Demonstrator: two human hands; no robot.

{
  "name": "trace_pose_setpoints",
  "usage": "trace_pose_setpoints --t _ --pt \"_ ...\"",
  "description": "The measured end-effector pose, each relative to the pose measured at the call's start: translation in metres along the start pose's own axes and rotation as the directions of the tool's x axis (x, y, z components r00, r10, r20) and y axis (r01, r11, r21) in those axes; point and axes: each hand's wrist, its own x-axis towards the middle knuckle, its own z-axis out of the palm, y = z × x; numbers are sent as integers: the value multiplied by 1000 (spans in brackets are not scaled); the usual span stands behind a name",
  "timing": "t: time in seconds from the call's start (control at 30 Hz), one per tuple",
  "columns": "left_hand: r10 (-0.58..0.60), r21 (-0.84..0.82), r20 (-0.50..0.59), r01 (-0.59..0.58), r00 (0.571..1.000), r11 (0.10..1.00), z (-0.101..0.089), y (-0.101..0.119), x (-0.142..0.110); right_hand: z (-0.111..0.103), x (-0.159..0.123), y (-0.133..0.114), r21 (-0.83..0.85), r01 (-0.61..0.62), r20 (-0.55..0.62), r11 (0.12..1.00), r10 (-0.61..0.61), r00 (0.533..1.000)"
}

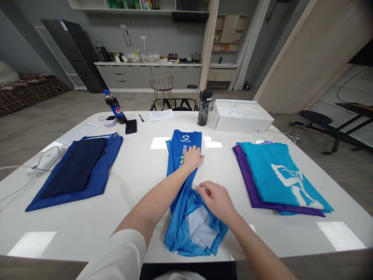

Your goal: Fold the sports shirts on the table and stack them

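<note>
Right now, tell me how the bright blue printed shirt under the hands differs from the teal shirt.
The bright blue printed shirt is narrow, bunched at its near end with pale fabric showing; the teal shirt lies flat and wide. The left hand and right hand rest on the blue shirt; no hand touches the teal shirt, which sits on a purple garment. Both lie on the white table.

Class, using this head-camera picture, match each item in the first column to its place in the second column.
Column 1
1. Left hand
2. Right hand
3. Pepsi bottle
4. Teal shirt

Column 2
a. Far edge of the table
b. Flat on the printed upper end of the blue shirt
c. On a purple garment
d. On the blue shirt's gathered lower end

Pairs: 1-b, 2-d, 3-a, 4-c
</note>
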Motion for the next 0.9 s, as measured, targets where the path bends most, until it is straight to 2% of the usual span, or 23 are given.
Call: trace_pose_setpoints --t 0.07,0.13,0.23,0.3,0.37,0.47,0.53,0.6,0.67,0.7,0.77,0.83,0.87,0.9 --pt "46 -2 -6 -46 999 999 2 -8 0 1 33 32 -11 -78 -84 997 77 994" --pt "90 -27 -18 -90 996 996 5 -19 -3 6 67 63 11 -94 -153 995 95 984" --pt "124 -94 5 -123 992 988 9 -34 -11 18 115 93 164 -164 -143 973 187 972" --pt "123 -147 38 -116 992 982 11 -41 -17 23 140 102 258 -262 -33 930 279 960" --pt "126 -199 52 -113 991 973 13 -46 -22 22 160 105 298 -360 145 884 331 933" --pt "116 -291 20 -106 993 951 16 -50 -29 14 181 106 279 -467 386 839 348 854" --pt "78 -380 -23 -80 997 921 18 -51 -31 8 189 107 248 -521 472 817 368 802" --pt "11 -521 -66 -44 998 852 18 -52 -30 4 194 108 227 -551 522 803 377 765" --pt "-95 -729 -83 5 992 684 12 -57 -24 2 196 108 203 -562 544 802 384 746" --pt "-172 -842 -68 36 983 538 8 -63 -19 0 197 106 186 -559 550 808 386 740" --pt "-332 -988 31 78 943 130 -5 -82 -8 -2 197 102 139 -529 552 837 377 743" --pt "-425 -961 179 66 887 -269 -20 -113 3 -2 197 95 57 -471 552 880 366 749" --pt "-449 -917 241 49 860 -397 -28 -132 6 -2 197 90 0 -440 547 898 368 752" --pt "-474 -890 278 39 835 -454 -34 -151 8 0 197 86 -63 -408 535 911 376 757"
